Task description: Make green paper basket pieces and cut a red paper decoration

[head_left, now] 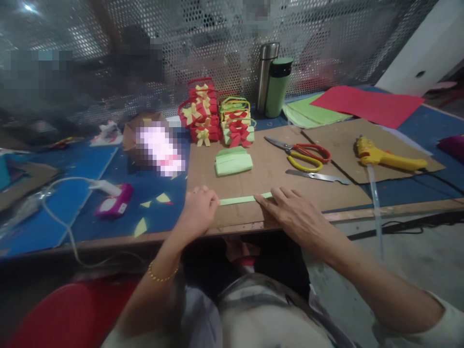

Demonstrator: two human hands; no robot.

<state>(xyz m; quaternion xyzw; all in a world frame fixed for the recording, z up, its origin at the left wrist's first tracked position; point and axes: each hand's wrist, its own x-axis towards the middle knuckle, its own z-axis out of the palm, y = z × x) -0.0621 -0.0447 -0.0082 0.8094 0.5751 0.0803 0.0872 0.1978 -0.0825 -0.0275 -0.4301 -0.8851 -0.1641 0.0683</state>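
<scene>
A narrow light green paper strip [239, 200] stretches level across the brown cardboard near the table's front edge. My left hand [200, 210] is closed on its left end, thumb and fingers pinched together. On the right end, my right hand [297, 211] grips the strip between thumb and fingers, palm down. Just beyond the strip lies a folded light green paper piece [234, 163]. To its right are open scissors [302, 152] with red and yellow handles, and a bare metal blade [317, 177].
Small red paper baskets [200, 113] and green ones [237, 125] with bows stand behind. Two flasks [278, 89] rise beside them. A yellow glue gun [387, 157] lies right, below red paper [366, 104]. A lit phone [159, 147] and purple box [115, 200] are left.
</scene>
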